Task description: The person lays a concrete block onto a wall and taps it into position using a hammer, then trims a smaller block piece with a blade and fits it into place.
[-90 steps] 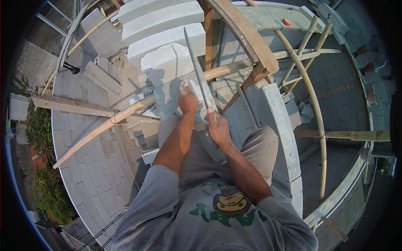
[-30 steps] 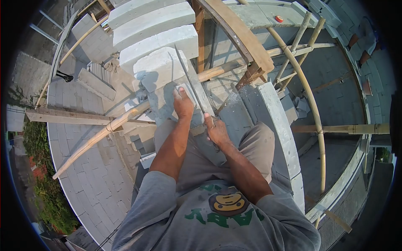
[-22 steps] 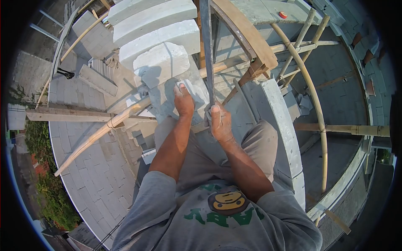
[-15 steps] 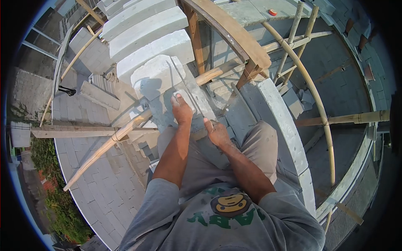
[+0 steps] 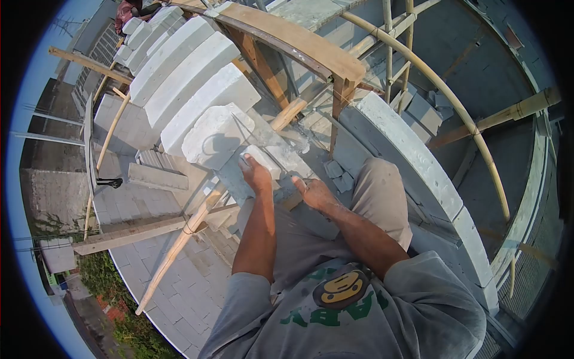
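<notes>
My left hand [image 5: 257, 175] is closed around a small white block [image 5: 260, 154], pressing it down on a grey block surface [image 5: 236, 179]. In my right hand [image 5: 317, 193] is the handle of what looks like a handsaw [image 5: 276, 160]; its long thin blade appears edge-on. The blade runs along the right side of the small block and points away from me. Just beyond my left hand stands a rough-edged white block [image 5: 218, 134], with my head's shadow on it. Whether the blade is cutting into the small block I cannot tell.
A row of white blocks [image 5: 194, 84] curves away ahead. A curved wooden form [image 5: 293, 39] stands at the right, near a curved block wall [image 5: 418, 161]. Poles [image 5: 179, 245] cross at both sides, with lower ground beyond. Another person [image 5: 134, 12] is at the far top left.
My view has turned and tilted, so the far end of the block row and another person now show. Both hands keep their holds; the blade has shifted slightly against the small block.
</notes>
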The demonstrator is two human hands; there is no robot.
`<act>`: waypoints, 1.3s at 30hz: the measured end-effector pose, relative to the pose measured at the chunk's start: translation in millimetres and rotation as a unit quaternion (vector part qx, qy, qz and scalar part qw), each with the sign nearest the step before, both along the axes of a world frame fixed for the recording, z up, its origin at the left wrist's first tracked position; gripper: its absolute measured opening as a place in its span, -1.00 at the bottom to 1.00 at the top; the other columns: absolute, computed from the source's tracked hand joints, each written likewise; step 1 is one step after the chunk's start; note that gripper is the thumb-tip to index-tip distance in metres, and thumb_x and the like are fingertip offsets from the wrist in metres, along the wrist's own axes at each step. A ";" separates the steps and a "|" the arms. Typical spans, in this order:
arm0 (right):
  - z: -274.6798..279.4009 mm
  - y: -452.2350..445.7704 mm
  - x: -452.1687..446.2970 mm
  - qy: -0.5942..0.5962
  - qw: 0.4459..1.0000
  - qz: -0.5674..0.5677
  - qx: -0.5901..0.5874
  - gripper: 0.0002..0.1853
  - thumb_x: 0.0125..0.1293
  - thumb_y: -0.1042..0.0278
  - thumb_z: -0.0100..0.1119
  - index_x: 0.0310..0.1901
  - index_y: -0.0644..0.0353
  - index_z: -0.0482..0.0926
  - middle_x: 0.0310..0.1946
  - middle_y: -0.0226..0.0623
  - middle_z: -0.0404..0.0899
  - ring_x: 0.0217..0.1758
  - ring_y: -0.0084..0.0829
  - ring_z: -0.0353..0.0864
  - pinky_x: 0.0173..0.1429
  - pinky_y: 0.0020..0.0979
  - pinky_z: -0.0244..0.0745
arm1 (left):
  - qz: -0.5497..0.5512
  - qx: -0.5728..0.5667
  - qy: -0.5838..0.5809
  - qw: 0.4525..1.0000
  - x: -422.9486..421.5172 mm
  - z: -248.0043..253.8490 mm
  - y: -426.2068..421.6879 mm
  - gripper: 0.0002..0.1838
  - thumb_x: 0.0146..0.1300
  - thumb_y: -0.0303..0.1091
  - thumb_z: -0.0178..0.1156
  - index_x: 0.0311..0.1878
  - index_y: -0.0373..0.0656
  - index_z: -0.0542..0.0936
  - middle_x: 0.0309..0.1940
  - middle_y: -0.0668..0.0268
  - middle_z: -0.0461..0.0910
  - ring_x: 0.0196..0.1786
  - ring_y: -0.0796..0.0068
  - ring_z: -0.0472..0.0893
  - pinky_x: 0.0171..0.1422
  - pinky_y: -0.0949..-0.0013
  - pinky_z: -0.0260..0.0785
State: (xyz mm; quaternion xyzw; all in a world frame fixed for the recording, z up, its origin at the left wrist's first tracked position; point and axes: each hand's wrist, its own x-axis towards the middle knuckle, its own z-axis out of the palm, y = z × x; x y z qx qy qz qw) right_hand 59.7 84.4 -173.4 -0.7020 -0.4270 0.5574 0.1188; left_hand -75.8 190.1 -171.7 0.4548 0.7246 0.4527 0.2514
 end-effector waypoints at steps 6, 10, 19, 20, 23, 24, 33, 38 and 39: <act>84.2 18.1 1.9 0.161 0.926 -0.057 0.336 -0.32 0.44 -0.28 -0.19 -0.02 0.32 0.58 -0.58 -0.14 0.54 -0.39 -0.33 0.68 -0.30 -0.32 0.53 | -0.016 0.017 -0.023 0.999 -5.3 -12.7 3.5 -0.42 0.45 0.01 -0.17 0.16 -0.42 0.38 0.00 -0.28 0.50 0.06 -0.27 0.49 0.15 -0.01 0.27; 71.3 7.4 -2.7 0.121 0.933 -0.077 0.331 -0.20 0.42 -0.38 -0.38 -0.13 0.31 0.62 -0.35 0.14 0.62 -0.14 0.16 0.60 0.00 -0.04 0.46 | -0.043 -0.008 -0.013 0.999 -9.6 -7.1 -0.4 -0.43 0.45 0.00 -0.15 0.17 -0.40 0.38 0.01 -0.28 0.50 0.07 -0.26 0.49 0.15 0.00 0.28; 73.2 8.6 7.5 0.097 0.988 -0.029 0.115 -0.27 0.44 -0.30 -0.30 -0.12 0.29 0.64 -0.30 0.18 0.62 -0.10 0.14 0.61 0.03 -0.06 0.45 | -0.026 0.016 -0.014 0.999 -6.2 -11.9 -0.8 -0.42 0.45 0.00 -0.14 0.18 -0.42 0.38 0.00 -0.24 0.52 0.05 -0.22 0.52 0.11 0.02 0.33; 80.2 13.0 2.9 0.108 0.971 -0.064 0.203 -0.29 0.44 -0.28 -0.28 -0.12 0.29 0.64 -0.31 0.17 0.62 -0.10 0.14 0.61 0.02 -0.06 0.45 | -0.029 0.010 -0.014 0.999 -5.3 -6.3 -1.2 -0.42 0.45 0.00 -0.14 0.18 -0.43 0.38 0.00 -0.23 0.52 0.04 -0.22 0.53 0.11 0.02 0.33; 98.5 21.8 6.6 0.175 0.924 -0.083 0.329 -0.34 0.45 -0.23 -0.21 -0.13 0.29 0.64 -0.31 0.16 0.62 -0.10 0.14 0.61 0.02 -0.05 0.45 | -0.057 -0.007 -0.039 0.998 -10.4 -8.9 -1.0 -0.42 0.46 0.00 -0.15 0.19 -0.41 0.38 -0.03 -0.21 0.54 0.02 -0.20 0.54 0.10 0.02 0.33; 100.4 24.6 7.0 0.204 0.911 -0.077 0.350 -0.36 0.45 -0.21 -0.19 -0.13 0.29 0.64 -0.30 0.16 0.62 -0.10 0.14 0.61 0.01 -0.04 0.45 | -0.053 -0.004 -0.036 0.998 -11.9 -9.1 -2.3 -0.42 0.46 -0.01 -0.15 0.19 -0.40 0.38 -0.03 -0.22 0.54 0.02 -0.20 0.54 0.10 0.02 0.34; 33.7 8.2 13.5 0.054 0.998 0.028 -0.014 -0.20 0.45 -0.34 -0.43 -0.17 0.30 0.64 -0.29 0.08 0.64 -0.14 0.05 0.64 0.05 -0.12 0.46 | -0.026 -0.008 0.005 1.000 -12.7 -8.5 -15.3 -0.42 0.45 0.01 -0.16 0.21 -0.37 0.38 0.00 -0.23 0.54 0.05 -0.19 0.55 0.11 0.02 0.35; 59.2 -1.6 7.5 0.096 0.943 -0.079 0.310 -0.18 0.43 -0.38 -0.45 -0.12 0.28 0.64 -0.34 0.09 0.63 -0.20 0.09 0.64 -0.03 -0.09 0.49 | -0.030 -0.002 0.003 1.000 1.1 10.8 0.9 -0.48 0.46 -0.07 -0.14 0.15 -0.40 0.42 -0.03 -0.20 0.54 0.03 -0.18 0.53 0.13 0.06 0.32; 55.3 -12.2 7.3 0.103 0.943 -0.068 0.310 -0.18 0.43 -0.38 -0.42 -0.10 0.29 0.64 -0.34 0.10 0.63 -0.20 0.11 0.63 -0.03 -0.08 0.49 | -0.023 -0.004 -0.004 1.000 0.6 10.5 -6.5 -0.50 0.47 -0.10 -0.14 0.13 -0.41 0.43 -0.03 -0.18 0.54 0.04 -0.15 0.52 0.15 0.10 0.31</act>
